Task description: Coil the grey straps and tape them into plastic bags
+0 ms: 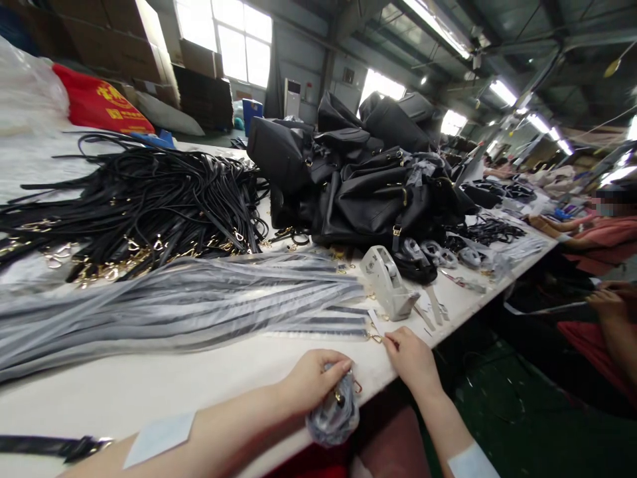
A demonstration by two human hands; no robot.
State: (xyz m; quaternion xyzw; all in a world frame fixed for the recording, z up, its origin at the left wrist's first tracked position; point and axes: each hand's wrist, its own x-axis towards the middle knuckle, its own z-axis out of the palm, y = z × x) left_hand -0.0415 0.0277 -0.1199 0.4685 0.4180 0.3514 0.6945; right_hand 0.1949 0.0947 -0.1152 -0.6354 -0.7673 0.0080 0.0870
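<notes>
While the left hand (318,378) is closed around the top of a plastic-wrapped bundle (333,418), lower centre at the front edge of the desk (164,382), the right hand (411,362) has thumb and finger pinched, apparently on a pale strip (377,323). Key relation: bundle lies down and left of the right hand, apart from it, long axis roughly vertical in frame; strip slants up-left from the right fingertips. Right hand is nearer the tape dispenser (385,279), just above it in frame.

Containers: bundle's clear wrap seems to hold a coiled dark strap, gold hardware at top. Clear sleeves (174,299), centre left, hold long dark straps, running left to right, clasps at the right ends. Unwrapped straps (174,192) heaped above them. Black bags (368,192) piled upper centre, contents not visible. Cardboard boxes (109,40), upper left, insides can't be seen.
</notes>
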